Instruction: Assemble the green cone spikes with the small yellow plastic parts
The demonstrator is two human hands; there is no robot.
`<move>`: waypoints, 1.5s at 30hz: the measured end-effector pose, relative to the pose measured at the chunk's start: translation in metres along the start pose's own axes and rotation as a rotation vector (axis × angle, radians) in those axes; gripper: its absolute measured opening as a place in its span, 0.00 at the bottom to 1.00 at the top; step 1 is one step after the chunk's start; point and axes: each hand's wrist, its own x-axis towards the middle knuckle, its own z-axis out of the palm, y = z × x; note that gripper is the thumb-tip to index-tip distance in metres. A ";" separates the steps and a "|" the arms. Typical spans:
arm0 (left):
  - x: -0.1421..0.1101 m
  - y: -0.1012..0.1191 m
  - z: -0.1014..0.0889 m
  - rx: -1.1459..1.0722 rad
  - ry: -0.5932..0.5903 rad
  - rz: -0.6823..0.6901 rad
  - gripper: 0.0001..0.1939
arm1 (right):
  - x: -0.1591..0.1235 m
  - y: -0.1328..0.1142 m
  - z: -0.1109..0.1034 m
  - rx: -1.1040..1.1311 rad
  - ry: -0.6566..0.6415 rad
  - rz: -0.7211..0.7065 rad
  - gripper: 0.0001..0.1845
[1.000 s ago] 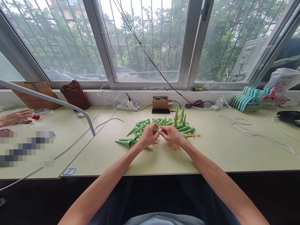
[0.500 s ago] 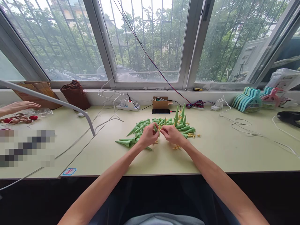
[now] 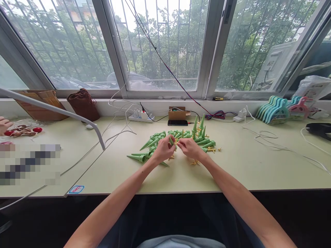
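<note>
1. The left hand [image 3: 165, 148] is in the middle of the frame. Its fingers are curled tight around a green spike [image 3: 171, 141].
2. The right hand [image 3: 190, 148] is just beside it, toward the right. Its thumb and finger are bent in close, near the held spike. I cannot tell if they pinch a tiny yellow bit.
3. Lots of green cones [image 3: 139, 158] lie in a messy pile around and behind the hands, in the middle of the frame. A few pointy cones [image 3: 194, 128] stand up just right of the middle.
4. Little yellow sticks [image 3: 194, 162] lie below the right hand and by the right side of the pile.
5. A black phone [image 3: 177, 122] lies behind the pile, in front of a small brown box [image 3: 176, 114].
6. Blue and pink hangers [image 3: 276, 111] are at the right of the frame.
7. Another person's hand [image 3: 4, 125] is at the left edge, near a red ball [image 3: 37, 130].
</note>
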 end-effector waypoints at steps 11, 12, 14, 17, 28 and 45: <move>-0.001 0.001 0.000 0.012 -0.013 0.018 0.05 | 0.000 -0.001 -0.002 -0.009 -0.006 0.008 0.17; -0.001 0.001 -0.001 0.016 -0.013 0.023 0.05 | 0.000 -0.001 -0.002 -0.010 -0.008 0.007 0.17; -0.001 0.001 -0.001 0.021 -0.017 0.029 0.05 | 0.000 0.000 -0.002 -0.012 -0.012 0.004 0.17; 0.000 0.000 -0.001 0.018 -0.025 0.025 0.05 | 0.000 0.000 -0.002 -0.017 -0.012 0.004 0.17; 0.000 0.001 0.001 -0.002 -0.008 -0.013 0.05 | 0.002 0.001 -0.001 0.014 0.056 0.030 0.16; 0.001 0.004 0.001 0.007 0.031 -0.059 0.03 | 0.002 0.000 -0.001 0.044 0.090 0.045 0.15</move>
